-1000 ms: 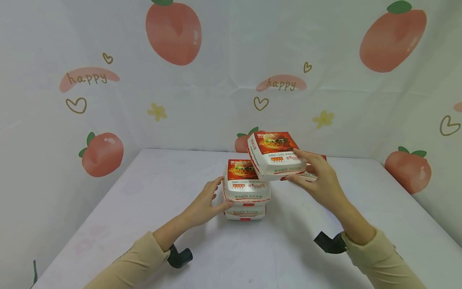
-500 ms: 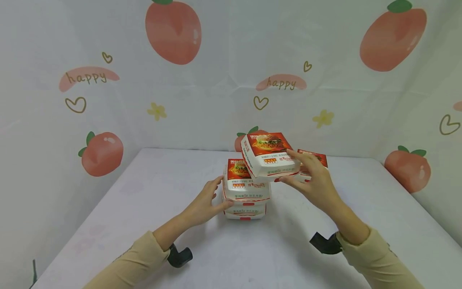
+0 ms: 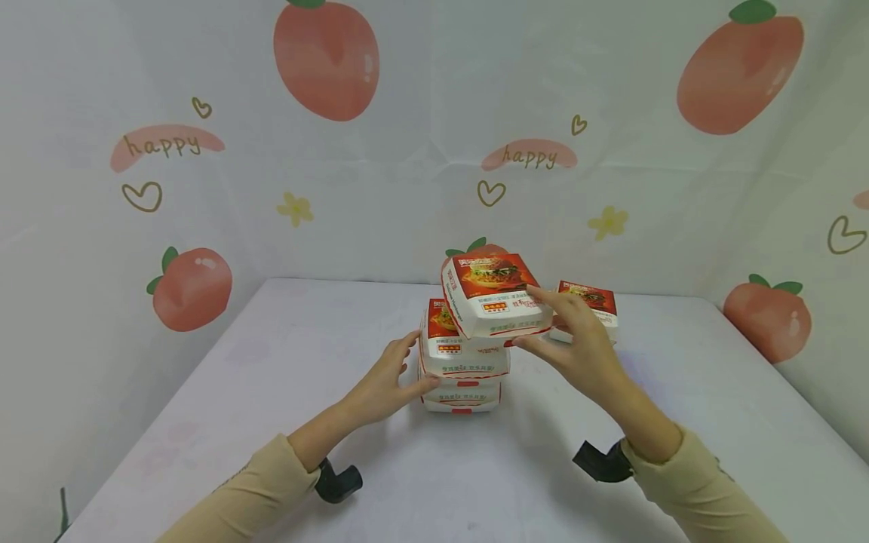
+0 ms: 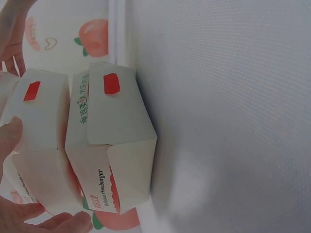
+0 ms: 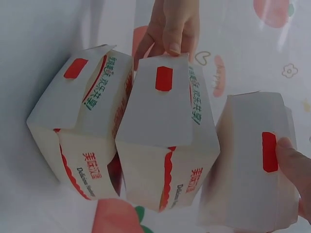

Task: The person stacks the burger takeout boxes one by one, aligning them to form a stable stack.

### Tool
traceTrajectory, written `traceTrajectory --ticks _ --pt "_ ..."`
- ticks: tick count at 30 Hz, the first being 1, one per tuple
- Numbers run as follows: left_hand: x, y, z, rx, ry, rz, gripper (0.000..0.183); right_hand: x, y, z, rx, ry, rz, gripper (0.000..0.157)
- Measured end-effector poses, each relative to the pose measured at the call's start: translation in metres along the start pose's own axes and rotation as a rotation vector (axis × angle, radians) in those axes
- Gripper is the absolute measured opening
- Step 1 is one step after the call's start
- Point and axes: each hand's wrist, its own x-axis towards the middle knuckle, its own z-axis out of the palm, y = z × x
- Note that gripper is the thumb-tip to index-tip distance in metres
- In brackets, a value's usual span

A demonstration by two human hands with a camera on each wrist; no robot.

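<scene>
Two white and red hamburger boxes stand stacked mid-table: a lower box (image 3: 462,400) and an upper box (image 3: 444,363). My left hand (image 3: 383,385) holds the upper box at its left side, thumb on the front and fingers farther back. A third hamburger box (image 3: 498,294) is gripped in my right hand (image 3: 580,347), thumb at its front and fingers on its right side. It is slightly tilted and above the stack, covering part of the upper box's top. In the right wrist view, a gap shows between the held box (image 5: 248,160) and the upper box (image 5: 150,111).
Another hamburger box (image 3: 600,302) sits behind my right hand on the back right of the white table (image 3: 271,339). A white backdrop (image 3: 421,98) with peach prints hangs behind the table. Black straps (image 3: 338,483) show at both wrists.
My right hand has moved left with its hamburger box, bringing it farther over the stack. More of the box at the back right now shows. The left hand stays in place.
</scene>
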Motion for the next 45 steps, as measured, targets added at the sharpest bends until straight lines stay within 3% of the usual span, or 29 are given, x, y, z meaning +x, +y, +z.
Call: traceTrajectory --ticks 23,35,45 --pt "0.001 0.0 0.0 0.001 0.0 0.006 0.084 0.0 -0.013 0.017 -0.055 -0.056 0.062 0.07" --pt "0.0 0.001 0.001 -0.004 -0.003 -0.019 0.084 -0.004 -0.019 0.015 -0.049 -0.08 -0.016 0.068" --pt "0.001 0.001 0.001 0.004 -0.004 -0.015 0.084 -0.005 -0.023 0.015 -0.041 -0.101 -0.006 0.065"
